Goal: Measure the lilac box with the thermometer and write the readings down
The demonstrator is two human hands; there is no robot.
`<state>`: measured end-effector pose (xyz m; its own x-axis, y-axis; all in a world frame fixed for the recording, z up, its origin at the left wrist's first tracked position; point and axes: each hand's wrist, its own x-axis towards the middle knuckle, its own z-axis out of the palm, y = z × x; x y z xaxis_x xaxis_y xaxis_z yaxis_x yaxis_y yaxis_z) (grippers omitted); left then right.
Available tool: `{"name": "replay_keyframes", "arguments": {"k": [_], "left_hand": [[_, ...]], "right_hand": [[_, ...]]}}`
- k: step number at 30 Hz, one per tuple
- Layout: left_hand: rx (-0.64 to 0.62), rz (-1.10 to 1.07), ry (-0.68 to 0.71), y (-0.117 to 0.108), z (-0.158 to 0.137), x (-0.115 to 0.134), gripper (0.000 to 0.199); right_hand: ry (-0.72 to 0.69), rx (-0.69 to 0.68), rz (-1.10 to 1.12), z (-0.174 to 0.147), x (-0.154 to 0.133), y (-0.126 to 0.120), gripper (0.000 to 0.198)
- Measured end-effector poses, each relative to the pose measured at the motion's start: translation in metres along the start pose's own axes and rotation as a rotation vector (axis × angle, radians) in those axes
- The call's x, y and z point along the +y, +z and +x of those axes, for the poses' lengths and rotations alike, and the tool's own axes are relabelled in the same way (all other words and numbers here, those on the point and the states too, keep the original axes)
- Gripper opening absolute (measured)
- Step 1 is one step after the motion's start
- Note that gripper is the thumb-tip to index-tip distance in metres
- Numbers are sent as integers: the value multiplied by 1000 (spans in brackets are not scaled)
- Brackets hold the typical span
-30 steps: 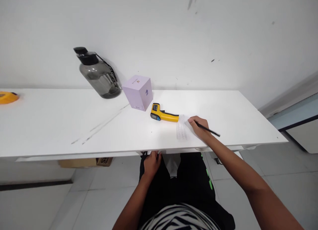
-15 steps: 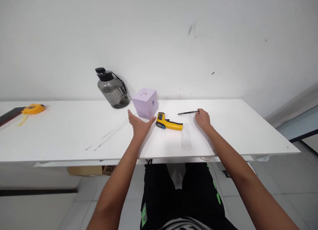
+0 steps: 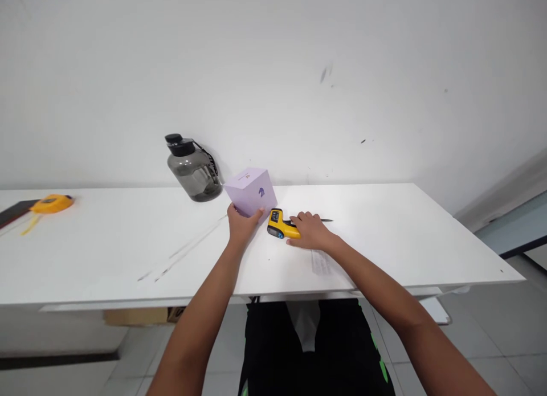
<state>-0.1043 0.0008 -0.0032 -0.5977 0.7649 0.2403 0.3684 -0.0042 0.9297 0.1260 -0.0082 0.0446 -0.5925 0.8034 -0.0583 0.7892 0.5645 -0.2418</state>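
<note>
A pale purple box (image 3: 252,199) stands near the wall, turned with one corner toward me. My left hand (image 3: 243,222) holds its lower front, thumb on one side and fingers on the other. To the right of the box lies a yellow and black infrared thermometer (image 3: 284,231), its display end facing left. My right hand (image 3: 311,231) is closed over its handle, which is mostly hidden. Behind that hand lies a thin black pencil (image 3: 326,220); only its tip shows clearly on the right.
A grey transparent water bottle (image 3: 194,171) with a black lid stands left of the box. An orange tape measure (image 3: 53,203) lies at the far left beside a dark flat object (image 3: 15,212). The white table (image 3: 410,236) runs along the wall, with its front edge close to me.
My left hand has closed on the box, which has turned slightly. My right hand has left the pencil and moved left onto the thermometer's handle. The view has tilted up a little.
</note>
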Motion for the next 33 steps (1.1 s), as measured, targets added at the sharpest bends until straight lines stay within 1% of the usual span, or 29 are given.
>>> {"name": "replay_keyframes", "arguments": {"k": [3,5,7,8,10,12,14,16,22,27,31,33], "left_hand": [[-15,-50,-52,-2,-1,6,81],[-7,-107,-77,-2,0,9,77],[-6,-151,-86,-3,1,10,74],[-11,-168,-86,-3,1,9,73],[-40,-198,-85,-3,1,7,73],[-82,-223,-84,-1,-2,6,71],[-127,-226,-72,1,-6,6,70],[-169,-213,-55,4,-11,7,70],[-300,-239,15,11,-25,5,73],[-325,-252,28,13,-25,0,74],[-335,-261,38,14,-26,1,74],[-322,-229,26,14,-27,3,74]], "right_hand": [[18,-77,195,4,3,2,64],[32,-67,343,3,11,4,58],[35,-21,508,-1,17,7,47],[18,-4,631,-3,20,9,43],[-49,10,951,-6,20,13,36],[-119,23,1255,-7,16,18,34],[-143,57,1430,-7,9,22,35],[-131,101,1470,-6,2,24,37],[-50,230,1395,-7,-5,28,29],[-8,237,1386,-6,-5,33,28],[-3,223,1386,-6,-6,34,32],[-11,244,1356,-8,-7,32,34]]}}
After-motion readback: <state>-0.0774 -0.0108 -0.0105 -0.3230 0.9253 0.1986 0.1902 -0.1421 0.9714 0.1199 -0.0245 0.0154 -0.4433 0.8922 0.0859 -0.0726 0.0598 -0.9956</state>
